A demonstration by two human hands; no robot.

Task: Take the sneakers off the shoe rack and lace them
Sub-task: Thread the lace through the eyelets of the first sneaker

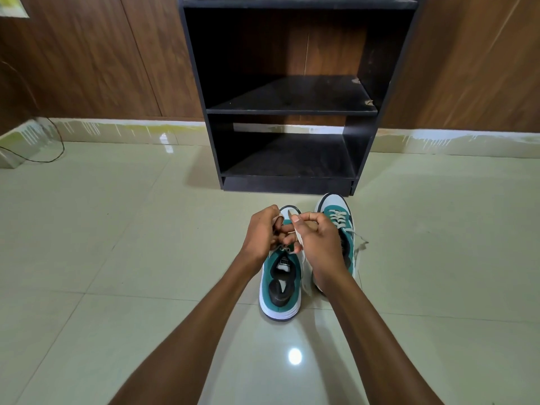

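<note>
Two bare forearms reach forward over the tiled floor [117, 229] to a green and white sneaker [280, 290] lying in front of the black shoe rack [287, 112]. Left hand [261, 232] is curled at the eyelets, fingers pinched on the lace [301, 244]. Right hand [318, 241] is closed on the same flat lace, pulling an end up. Second sneaker [339, 220] sits beside the first, nearer the rack, partly laced, its lace ends loose.
</note>
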